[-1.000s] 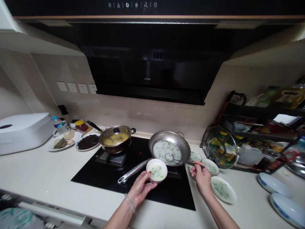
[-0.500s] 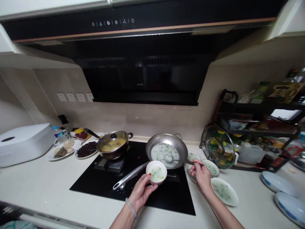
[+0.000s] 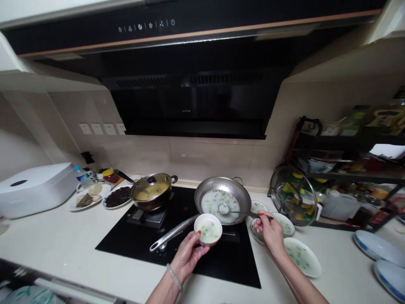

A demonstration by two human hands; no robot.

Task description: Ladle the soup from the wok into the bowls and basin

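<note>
My left hand (image 3: 187, 252) grips a small bowl (image 3: 208, 229) of pale soup with green bits, thumb on its rim, held over the cooktop in front of the wok. In my right hand (image 3: 271, 233) is the dark handle of a ladle (image 3: 224, 208), whose round head rests in the soup in the wok. That steel wok (image 3: 242, 192) stands on the right burner, half filled with whitish soup and chopped greens. Its long metal handle (image 3: 173, 233) points toward the front left. Several filled bowls, among them a larger bowl (image 3: 302, 256), sit around my right hand.
A lidded pot (image 3: 151, 190) of yellowish food occupies the left burner of the black cooktop (image 3: 126, 240). Plates of food stand at the left, beside a white box (image 3: 38, 190). At right are a glass lid (image 3: 294, 196), a crowded rack (image 3: 351, 175) and blue-edged dishes (image 3: 378, 245).
The view has shifted slightly, with the counter items at left and right drifting to the right in the picture. Both hands keep their holds on the bowl and the ladle.
</note>
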